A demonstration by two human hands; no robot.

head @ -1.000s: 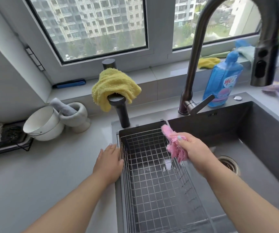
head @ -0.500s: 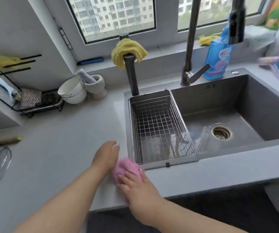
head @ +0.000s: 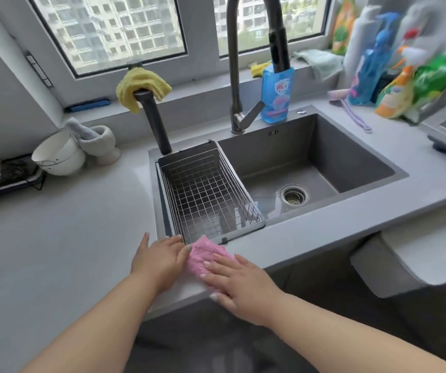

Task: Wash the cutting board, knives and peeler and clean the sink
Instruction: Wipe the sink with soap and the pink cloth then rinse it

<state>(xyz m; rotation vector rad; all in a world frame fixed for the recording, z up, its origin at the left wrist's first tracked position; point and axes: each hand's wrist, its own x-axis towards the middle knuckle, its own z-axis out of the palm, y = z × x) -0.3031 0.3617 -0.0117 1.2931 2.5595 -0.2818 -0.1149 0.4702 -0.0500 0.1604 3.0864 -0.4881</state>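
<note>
Right hand (head: 239,285) is pressing flat-fingered on the pink cloth (head: 207,255) at the bench (head: 68,238) front by the sink (head: 351,157), left hand (head: 160,255) resting open alongside; wiping appears underway, next stroke needing steady pressure

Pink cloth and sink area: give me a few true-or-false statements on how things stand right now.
1. The right hand presses flat on the pink cloth. True.
2. The pink cloth lies inside the wire basket. False: it lies on the counter edge in front of the basket.
3. A yellow cloth hangs on the small dark spout. True.
4. Water runs from the tall faucet. False: no stream shows.
5. The left hand grips a knife. False: it rests open beside the cloth.
</note>
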